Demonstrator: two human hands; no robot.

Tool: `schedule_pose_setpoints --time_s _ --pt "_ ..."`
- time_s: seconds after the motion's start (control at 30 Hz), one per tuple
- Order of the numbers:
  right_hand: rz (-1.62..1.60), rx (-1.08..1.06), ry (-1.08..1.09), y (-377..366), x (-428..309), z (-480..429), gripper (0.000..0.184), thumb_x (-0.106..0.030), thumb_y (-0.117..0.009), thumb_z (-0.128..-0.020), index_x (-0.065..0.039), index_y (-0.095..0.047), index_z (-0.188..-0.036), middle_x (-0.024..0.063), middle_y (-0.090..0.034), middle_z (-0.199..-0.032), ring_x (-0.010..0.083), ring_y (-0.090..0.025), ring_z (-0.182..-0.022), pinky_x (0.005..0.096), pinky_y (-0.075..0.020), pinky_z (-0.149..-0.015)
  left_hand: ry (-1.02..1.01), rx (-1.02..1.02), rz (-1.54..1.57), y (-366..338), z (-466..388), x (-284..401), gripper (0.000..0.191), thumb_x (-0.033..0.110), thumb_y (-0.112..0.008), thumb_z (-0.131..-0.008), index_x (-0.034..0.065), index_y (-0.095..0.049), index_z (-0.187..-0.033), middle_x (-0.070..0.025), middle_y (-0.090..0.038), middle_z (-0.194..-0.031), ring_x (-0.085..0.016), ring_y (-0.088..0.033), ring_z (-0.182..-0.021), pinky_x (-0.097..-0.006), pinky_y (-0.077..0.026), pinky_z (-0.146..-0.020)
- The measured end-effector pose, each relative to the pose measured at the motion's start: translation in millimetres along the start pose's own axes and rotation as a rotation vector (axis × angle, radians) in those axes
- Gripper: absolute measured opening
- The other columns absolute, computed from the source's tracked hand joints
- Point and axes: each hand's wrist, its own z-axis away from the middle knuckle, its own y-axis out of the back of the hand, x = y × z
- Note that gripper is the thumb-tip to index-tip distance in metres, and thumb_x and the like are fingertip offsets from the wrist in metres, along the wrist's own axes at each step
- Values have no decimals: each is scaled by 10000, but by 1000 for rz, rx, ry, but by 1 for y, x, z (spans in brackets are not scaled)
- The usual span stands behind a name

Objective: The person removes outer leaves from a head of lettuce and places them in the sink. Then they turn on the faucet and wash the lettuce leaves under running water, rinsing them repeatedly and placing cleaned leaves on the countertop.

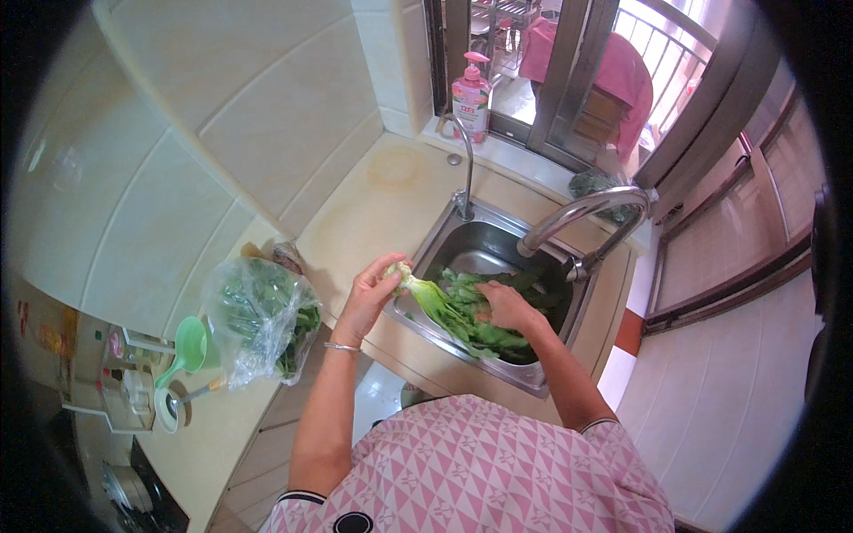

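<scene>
My left hand (pixel 374 288) grips the pale, cut base of a leafy green lettuce head (pixel 432 298) over the near left rim of the steel sink (pixel 436 234). Its long leaves slant down to the right across the basin. My right hand (pixel 512 308) is over the sink, touching the leaves, thumb and fingers bent around greenery. Whether it pinches a leaf is not clear. More loose green leaves (pixel 466 283) lie in the basin beneath and behind both hands.
A large curved faucet (pixel 586 206) arches over the sink's right side; a thin tap (pixel 469 160) rises behind. A pink pump bottle (pixel 471 100) stands on the sill. Leftward are a plastic bag of greens (pixel 263 313), a green ladle (pixel 191 343) and a white bowl (pixel 163 408) holding a spoon.
</scene>
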Motion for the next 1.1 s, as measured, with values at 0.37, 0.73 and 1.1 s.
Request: schedule_pose_setpoints --time_s 0.37,0.73,1.1 --pt "-784 -60 107 36 -67 -3 317 -231 -672 -918 -14 -665 -1149 75 -692 -951 131 -634 -889 305 -504 -801 -61 -108 -158 -23 -6 -12 361 88 -579 -954 59 -573 -1314 -69 -637 -1239 -134 -595 -1102 -293 -500 -934" --pt "-539 136 147 32 -98 6 278 -183 -678 -886 -1 -639 -1092 140 -649 -878 231 -620 -770 357 -489 -722 -161 55 -782 -48 -4 3 303 248 -631 -914 36 -645 -1130 -133 -691 -1032 -220 -643 -789 -330 -506 -710" --pt "-502 -23 304 38 -86 7 256 -223 -635 -926 4 -603 -1041 171 -633 -877 259 -613 -768 383 -481 -708 -131 -122 -881 -42 -7 8 231 229 -608 -947 59 -671 -1090 -51 -691 -891 -99 -552 -682 -273 -472 -624"
